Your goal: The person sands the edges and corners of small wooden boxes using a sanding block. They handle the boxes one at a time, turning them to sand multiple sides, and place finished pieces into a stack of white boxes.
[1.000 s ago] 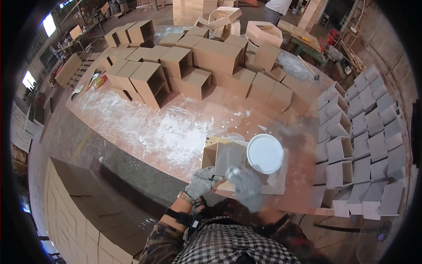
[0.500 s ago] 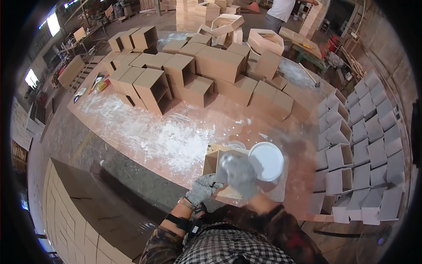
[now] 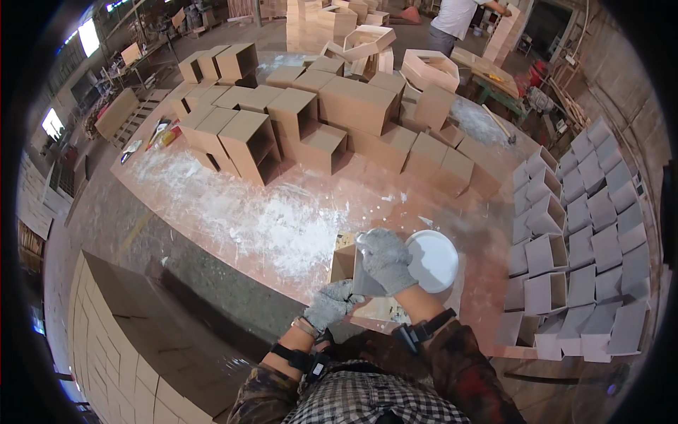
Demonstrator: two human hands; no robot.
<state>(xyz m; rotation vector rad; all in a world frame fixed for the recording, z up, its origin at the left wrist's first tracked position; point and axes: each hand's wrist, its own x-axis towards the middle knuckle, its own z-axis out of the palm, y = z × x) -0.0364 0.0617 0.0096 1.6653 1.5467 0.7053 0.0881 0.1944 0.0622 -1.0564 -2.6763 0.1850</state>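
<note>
A small open box (image 3: 344, 263) rests on its side at the near edge of the table, with a grey face toward my right. My left hand (image 3: 330, 304), in a grey knit glove, grips the box's near edge. My right hand (image 3: 386, 260), gloved alike and whitened at the fingers, is curled over the top of the grey face. Whatever its fingers may hold is hidden beneath them. Right beside that hand stands a round white tub (image 3: 433, 260), partly covered by it. A stained board (image 3: 385, 309) lies under the box.
White powder (image 3: 282, 226) is smeared over the reddish table. Brown boxes (image 3: 353, 102) are stacked across its far side, near a hammer (image 3: 499, 124). Rows of grey-coated boxes (image 3: 579, 240) stand at right. A large stack of brown boxes (image 3: 116, 339) is at lower left. A person (image 3: 455, 21) works beyond.
My right hand, blurred earlier, has shifted slightly up on the box and shows sharply. My left hand keeps its hold on the box. The whole view has shifted a little.
</note>
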